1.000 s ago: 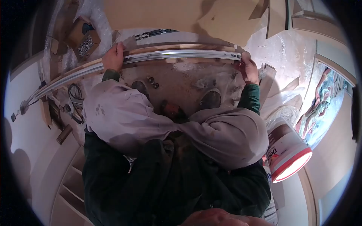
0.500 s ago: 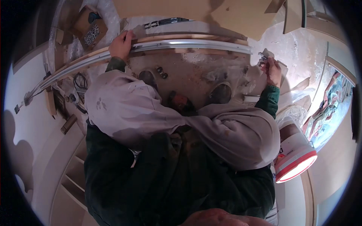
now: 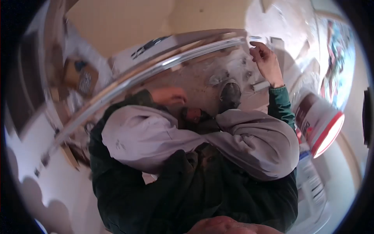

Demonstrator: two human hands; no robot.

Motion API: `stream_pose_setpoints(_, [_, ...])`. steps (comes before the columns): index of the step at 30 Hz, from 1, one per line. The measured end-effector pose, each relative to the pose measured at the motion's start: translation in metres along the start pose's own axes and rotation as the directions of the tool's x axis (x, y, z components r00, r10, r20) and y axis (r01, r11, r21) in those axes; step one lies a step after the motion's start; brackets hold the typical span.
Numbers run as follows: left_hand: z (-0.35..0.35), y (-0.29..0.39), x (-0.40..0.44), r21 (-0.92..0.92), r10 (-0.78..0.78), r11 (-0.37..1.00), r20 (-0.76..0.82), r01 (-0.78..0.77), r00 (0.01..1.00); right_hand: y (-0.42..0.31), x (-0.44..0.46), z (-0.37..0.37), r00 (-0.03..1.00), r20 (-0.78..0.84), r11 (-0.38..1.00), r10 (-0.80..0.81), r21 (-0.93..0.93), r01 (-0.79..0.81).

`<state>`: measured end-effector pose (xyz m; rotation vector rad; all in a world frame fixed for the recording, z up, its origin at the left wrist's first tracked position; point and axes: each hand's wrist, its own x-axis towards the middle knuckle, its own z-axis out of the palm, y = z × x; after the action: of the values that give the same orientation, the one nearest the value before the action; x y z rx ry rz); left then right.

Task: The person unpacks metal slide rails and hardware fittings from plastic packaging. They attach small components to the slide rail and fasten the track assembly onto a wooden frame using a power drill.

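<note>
A long silvery metal rail (image 3: 179, 60) runs diagonally beside a wooden strip (image 3: 187, 47). My left hand (image 3: 169, 95), blurred, is off the rail, fingers loosely apart and holding nothing visible. Just below and right of it lies a red and black tool (image 3: 193, 115), between my legs. At the rail's right end is my right hand (image 3: 268, 64), its index finger stretched out and apart from the thumb, with nothing visible between them. A small pale metallic piece (image 3: 255, 38) lies just beyond its fingertips.
A large cardboard sheet (image 3: 156, 21) lies beyond the rail. At the left is an open box of small metal parts (image 3: 85, 80). To the right are a white bucket with a red rim (image 3: 317, 121) and a short pale piece (image 3: 261, 85). Dark-ended rods (image 3: 150, 46) lie near the cardboard.
My left hand has let go of the rail and moved down and right toward the red and black tool. My right hand no longer shows the small metal fitting in it. The view has turned.
</note>
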<state>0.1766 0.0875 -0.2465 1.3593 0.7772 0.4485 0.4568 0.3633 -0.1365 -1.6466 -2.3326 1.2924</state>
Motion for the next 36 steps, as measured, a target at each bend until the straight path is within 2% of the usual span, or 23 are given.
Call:
stream_pose_setpoints(1, [0.006, -0.008, 0.009, 0.028, 0.049, 0.998, 0.049, -0.051, 0.998, 0.003, -0.015, -0.007, 0.998, -0.048, 0.999, 0.033, -0.001, -0.033])
stream_pose_setpoints(3, [0.019, -0.021, 0.029, 0.064, 0.119, 0.990, 0.135, -0.129, 0.984, 0.011, -0.043, -0.010, 0.989, -0.023, 0.971, 0.149, 0.194, -0.142])
stream_pose_setpoints(5, [0.037, -0.038, 0.042, 0.060, 0.206, 0.975, 0.132, -0.215, 0.970, 0.013, -0.075, -0.001, 0.972, -0.034, 0.940, 0.234, 0.261, -0.218])
stream_pose_setpoints(6, [0.047, -0.042, 0.048, 0.063, 0.218, 0.971, 0.167, -0.231, 0.962, 0.014, -0.089, 0.009, 0.970, 0.032, 0.917, 0.241, 0.321, -0.238])
stream_pose_setpoints(7, [0.058, -0.044, 0.054, 0.028, 0.208, 0.975, 0.244, -0.222, 0.947, 0.013, -0.102, 0.017, 0.966, 0.100, 0.889, 0.238, 0.378, -0.259])
stream_pose_setpoints(8, [0.062, -0.038, 0.060, -0.004, 0.200, 0.978, 0.315, -0.209, 0.928, 0.006, -0.111, 0.019, 0.964, 0.077, 0.884, 0.256, 0.385, -0.266])
stream_pose_setpoints(9, [0.064, -0.034, 0.064, -0.001, 0.209, 0.975, 0.337, -0.222, 0.918, -0.002, -0.119, 0.021, 0.964, 0.127, 0.903, 0.232, 0.340, -0.262])
stream_pose_setpoints(10, [0.063, -0.019, 0.067, 0.195, 0.105, 0.963, 0.358, -0.184, 0.928, -0.009, -0.125, 0.021, 0.961, 0.182, 0.921, 0.210, 0.293, -0.257])
stream_pose_setpoints(11, [0.065, -0.008, 0.067, 0.383, 0.002, 0.912, 0.354, -0.147, 0.935, -0.017, -0.130, 0.020, 0.960, 0.169, 0.919, 0.224, 0.293, -0.266])
stream_pose_setpoints(12, [0.077, -0.012, 0.064, 0.467, 0.009, 0.872, 0.287, -0.148, 0.958, -0.026, -0.137, 0.018, 0.948, 0.186, 0.904, 0.258, 0.298, -0.305])
stream_pose_setpoints(13, [0.086, -0.017, 0.064, 0.464, 0.021, 0.871, 0.296, -0.163, 0.955, -0.033, -0.143, 0.018, 0.934, 0.206, 0.890, 0.291, 0.300, -0.344])
stream_pose_setpoints(15, [0.089, -0.012, 0.068, 0.573, -0.089, 0.807, 0.353, -0.140, 0.931, -0.039, -0.153, 0.017, 0.941, 0.180, 0.904, 0.286, 0.276, -0.327])
stream_pose_setpoints(18, [0.085, -0.014, 0.063, 0.530, -0.036, 0.838, 0.284, -0.126, 0.958, -0.052, -0.162, 0.015, 0.943, 0.148, 0.922, 0.300, 0.208, -0.326])
stream_pose_setpoints(20, [0.082, -0.014, 0.047, 0.534, -0.075, 0.842, 0.262, -0.080, 0.962, -0.049, -0.165, 0.021, 0.946, 0.139, 0.922, 0.293, 0.222, -0.318])
stream_pose_setpoints(22, [0.076, -0.019, 0.035, 0.478, -0.035, 0.877, 0.177, -0.055, 0.984, -0.052, -0.164, 0.024, 0.948, 0.164, 0.887, 0.274, 0.339, -0.315])
stream_pose_setpoints(23, [0.072, -0.020, 0.032, 0.494, -0.027, 0.867, 0.165, -0.059, 0.986, -0.056, -0.162, 0.024, 0.955, 0.149, 0.895, 0.257, 0.336, -0.293])
stream_pose_setpoints(26, [0.064, -0.011, 0.016, 0.501, -0.101, 0.865, 0.171, 0.002, 0.980, -0.069, -0.158, 0.028, 0.962, 0.145, 0.922, 0.231, 0.282, -0.264])
stream_pose_setpoints(28, [0.059, 0.003, 0.017, 0.555, -0.221, 0.827, 0.176, 0.088, 0.959, -0.070, -0.156, 0.031, 0.962, 0.174, 0.926, 0.209, 0.282, -0.252])
stream_pose_setpoints(32, [0.038, 0.041, 0.019, 0.568, -0.215, 0.818, 0.156, 0.090, 0.964, -0.063, -0.155, 0.048, 0.966, 0.153, 0.913, 0.210, 0.323, -0.249])
stream_pose_setpoints(35, [0.009, 0.092, 0.021, 0.702, 0.008, 0.709, 0.088, -0.068, 0.996, -0.063, -0.155, 0.057, 0.969, 0.169, 0.940, 0.177, 0.263, -0.218])
stream_pose_setpoints(36, [0.000, 0.109, 0.021, 0.711, 0.013, 0.699, 0.092, -0.075, 0.996, -0.061, -0.156, 0.060, 0.963, 0.200, 0.938, 0.181, 0.260, -0.230])
